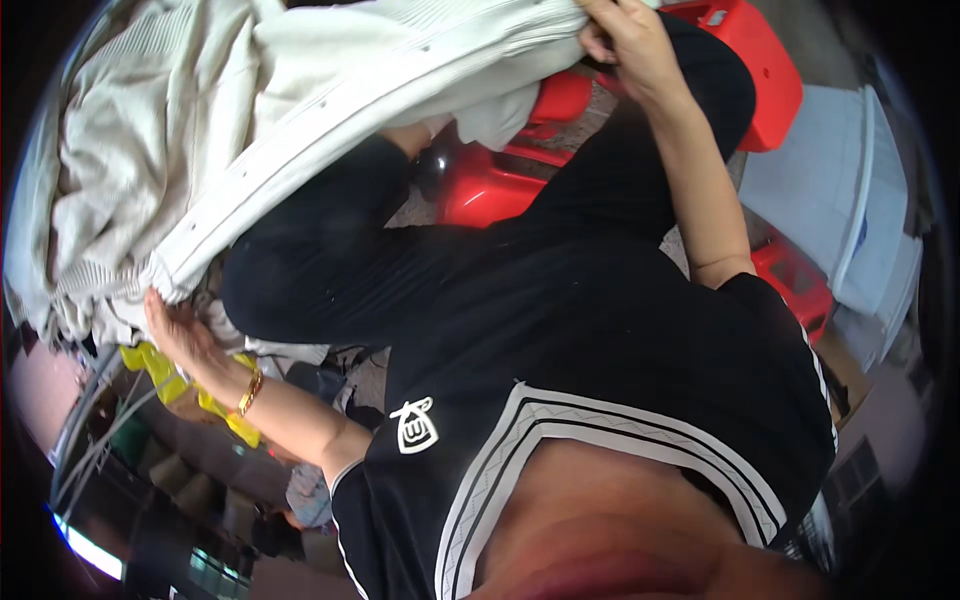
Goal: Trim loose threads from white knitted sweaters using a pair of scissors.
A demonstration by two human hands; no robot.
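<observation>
A cream knit cardigan (330, 115) stretches across the far left and top of the view, with a long front band dotted with small buttons or snaps. My left hand (182, 335) pinches the band's near-left end, beside the ribbed hem. At the top, the fingers of my right hand (635, 50) are closed on the other end of the band. Between the two hands the band runs fairly taut and diagonal. The body of the garment lies in loose folds at the far left; what supports it is hidden beneath.
Red plastic stools (490, 190) show beyond and beside my legs, one (750, 75) at the upper right. A pale blue-grey plastic bin or sheet (815, 180) stands at the right. Yellow plastic (160, 372) and thin metal bars (95, 410) lie below my left hand.
</observation>
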